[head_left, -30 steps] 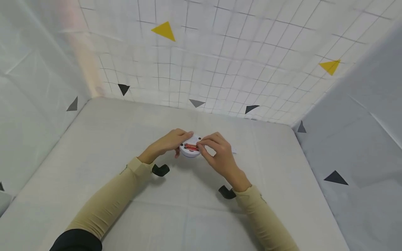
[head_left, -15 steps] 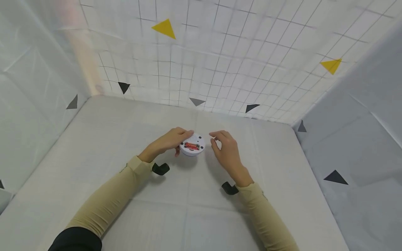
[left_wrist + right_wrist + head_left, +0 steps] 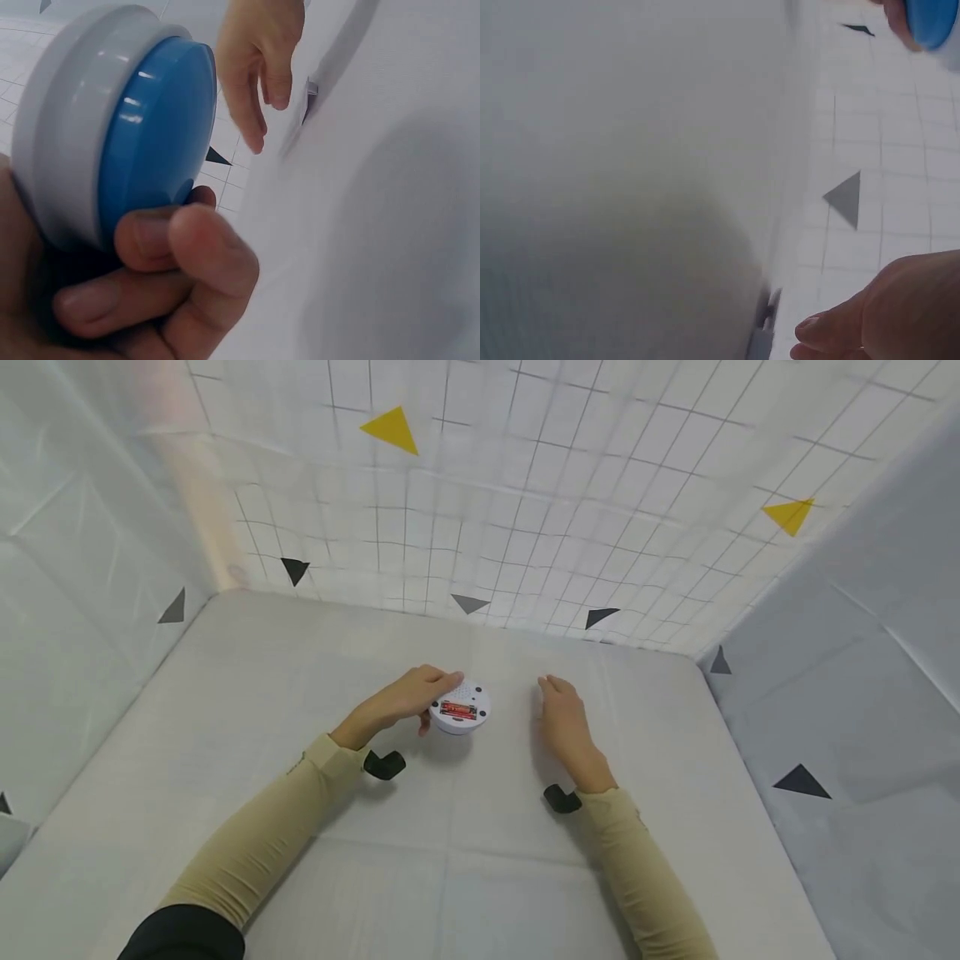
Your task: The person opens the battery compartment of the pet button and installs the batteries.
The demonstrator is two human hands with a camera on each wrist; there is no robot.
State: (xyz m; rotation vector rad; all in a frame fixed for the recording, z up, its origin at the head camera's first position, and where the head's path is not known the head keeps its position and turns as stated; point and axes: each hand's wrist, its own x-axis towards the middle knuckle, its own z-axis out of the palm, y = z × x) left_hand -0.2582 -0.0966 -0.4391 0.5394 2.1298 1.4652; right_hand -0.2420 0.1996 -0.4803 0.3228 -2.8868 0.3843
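A round white device (image 3: 459, 708) is tilted up off the table, gripped at its left rim by my left hand (image 3: 417, 693). Its open battery bay faces up and shows red batteries (image 3: 458, 711). The left wrist view shows its blue underside (image 3: 157, 135) with my fingers (image 3: 172, 262) curled beneath it. My right hand (image 3: 561, 706) is to the right of the device, apart from it, low over the table with fingers relaxed and holding nothing. A small flat grey piece (image 3: 311, 88) lies on the table just under those fingertips and appears again in the right wrist view (image 3: 763, 330).
The table (image 3: 450, 860) is covered in pale cloth. A gridded white back wall (image 3: 525, 527) and plain side walls (image 3: 862, 652) with black and yellow triangles close it in. Black wrist mounts (image 3: 384, 765) sit under both wrists.
My right hand left the device's battery bay and moved right, lowering toward the table. The left hand and the device stayed where they were.
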